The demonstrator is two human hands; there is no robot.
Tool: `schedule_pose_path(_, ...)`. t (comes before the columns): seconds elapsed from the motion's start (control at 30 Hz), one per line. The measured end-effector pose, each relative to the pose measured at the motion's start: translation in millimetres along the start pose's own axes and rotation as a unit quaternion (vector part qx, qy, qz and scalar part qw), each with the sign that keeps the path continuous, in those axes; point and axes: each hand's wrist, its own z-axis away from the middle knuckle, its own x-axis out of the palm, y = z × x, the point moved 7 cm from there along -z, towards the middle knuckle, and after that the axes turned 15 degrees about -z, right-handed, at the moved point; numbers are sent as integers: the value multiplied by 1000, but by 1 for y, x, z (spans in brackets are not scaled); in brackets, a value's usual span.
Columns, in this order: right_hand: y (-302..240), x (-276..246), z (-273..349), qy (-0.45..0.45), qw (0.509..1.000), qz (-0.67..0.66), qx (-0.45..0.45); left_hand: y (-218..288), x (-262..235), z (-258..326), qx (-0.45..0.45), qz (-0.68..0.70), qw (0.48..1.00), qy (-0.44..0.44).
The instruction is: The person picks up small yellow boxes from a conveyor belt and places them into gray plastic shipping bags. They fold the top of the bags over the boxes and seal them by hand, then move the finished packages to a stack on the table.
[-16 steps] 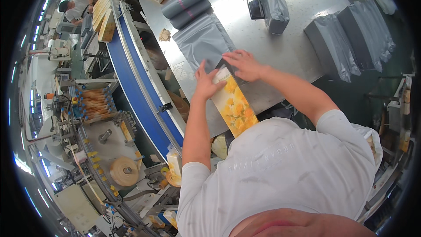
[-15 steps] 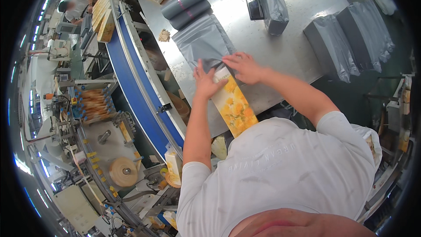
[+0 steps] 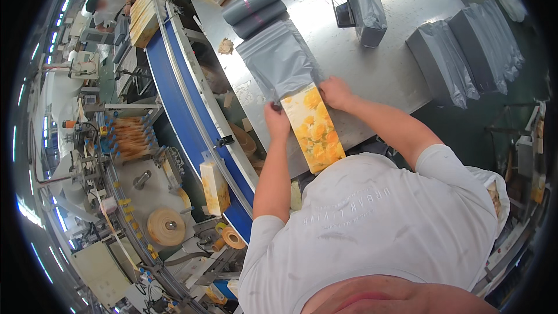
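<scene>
Both my arms stretched forward, left hand (image 3: 276, 121) and right hand (image 3: 336, 93) each in a closed grip on the grey bag's (image 3: 279, 61) mouth — yellow flowered pack (image 3: 314, 129) half inside, lying on the steel surface (image 3: 372, 64).

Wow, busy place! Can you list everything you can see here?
Yellow flower-printed pack: one, half inside the bag, table edge.
Open grey plastic mailer bag: one, flat on the table.
Steel table: one, silver, centre.
Filled grey bags: several, stacked right.
Rolled grey bags: two, table top.
Blue conveyor belt: one, left.
Flower-printed pack on belt: one, yellow.
Tape rolls: two, tan, lower left.
Left hand: at bag mouth.
Right hand: at bag mouth.
</scene>
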Motion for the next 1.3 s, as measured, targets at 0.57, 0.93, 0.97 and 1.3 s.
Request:
schedule_pose_path(0.57, 42, -14, 126, -86, 979, -106, 149, -19, -4, 114, 69, 2, 972, -225)
schedule_pose_path(0.93, -79, 37, 88, -151, 982, -69, -93, -28, 13, 152, -113, 116, 965, -208)
schedule_pose_path(0.97, -79, 48, 84, -188, 975, -97, -66, -22, 10, 149, -68, 104, 976, -177)
schedule_pose_path(1.3, -15, 0, 181, -221, 953, -165, -124, -29, 8, 157, -21, 67, 978, -197)
